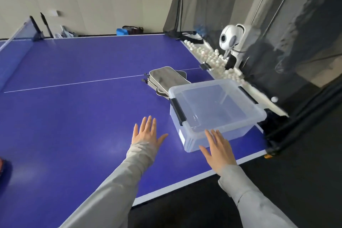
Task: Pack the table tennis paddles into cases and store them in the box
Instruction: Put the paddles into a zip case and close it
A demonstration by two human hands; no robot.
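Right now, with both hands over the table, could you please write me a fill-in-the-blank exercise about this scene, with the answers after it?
1. The clear box on the table has no ____ on it.
2. The left hand and the right hand hold nothing; each is ____, not shut.
3. The hand nearer the box is the ____ one.
4. The balls at the table's end, beyond the grey cases, are ____ in colour.

Answers: lid; open; right; white.

Head view — looking down over the table [74,109].
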